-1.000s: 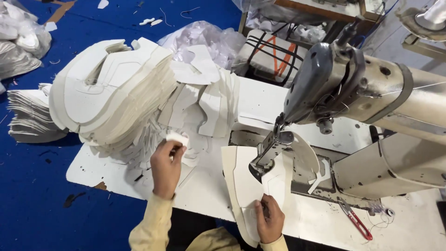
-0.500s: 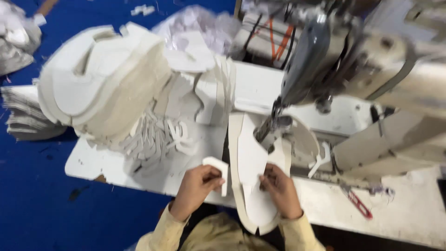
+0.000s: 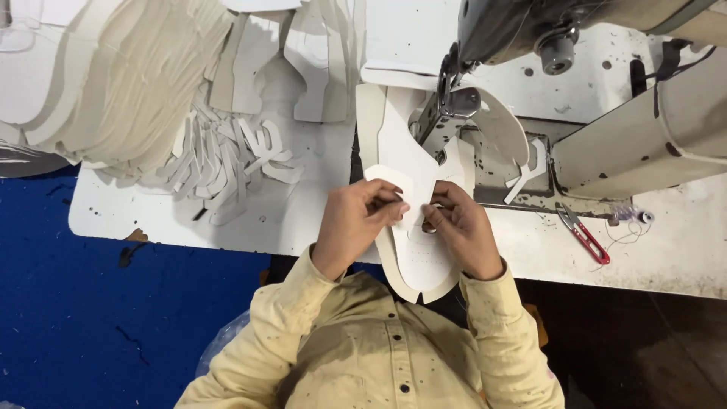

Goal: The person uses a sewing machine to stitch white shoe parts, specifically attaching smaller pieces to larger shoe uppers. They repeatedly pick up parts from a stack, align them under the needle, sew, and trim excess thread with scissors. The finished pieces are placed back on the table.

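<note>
Cream panel (image 3: 413,250) is lying under both hands, at the tabletop (image 3: 227,220) edge. Left hand (image 3: 356,223) is pinching a small tab (image 3: 394,185); right hand (image 3: 462,227), fingers curled, is gripping the panel beside it.

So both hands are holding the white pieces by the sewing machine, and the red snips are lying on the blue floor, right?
Not quite. The red snips lie on the white table, right of the hands, as the head view shows. The left hand and right hand do hold the white pieces by the sewing machine.
</note>
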